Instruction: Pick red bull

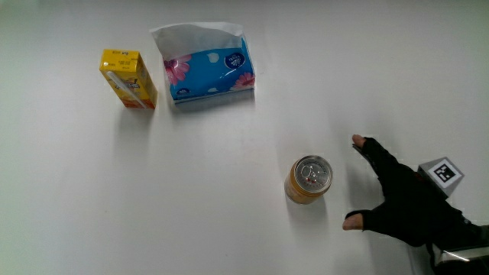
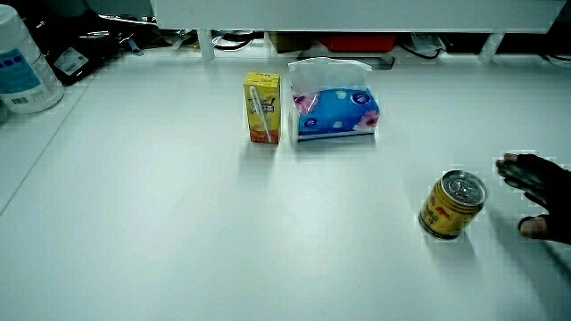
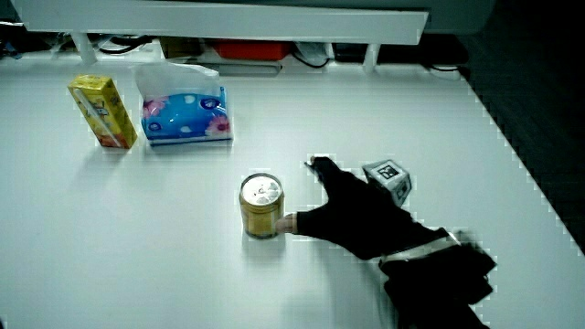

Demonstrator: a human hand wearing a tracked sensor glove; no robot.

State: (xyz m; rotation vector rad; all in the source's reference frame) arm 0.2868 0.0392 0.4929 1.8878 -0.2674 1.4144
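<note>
can [image 1: 309, 180] gold, red mark | carton [image 1: 128, 79] yellow | tissue box [image 1: 210, 75] blue, pink flowers

No wording is legible on the can [image 2: 452, 206], the yellow carton [image 1: 129, 79] or the tissue pack [image 1: 210, 73].

A yellow juice carton [image 1: 128, 79] stood upright just beside a blue floral tissue box [image 1: 208, 70], a white tissue rising from its top, on the white table [image 1: 153, 198] near the low partition [image 2: 357, 13], with a white bottle [image 2: 25, 62] by the table's edge.
</note>
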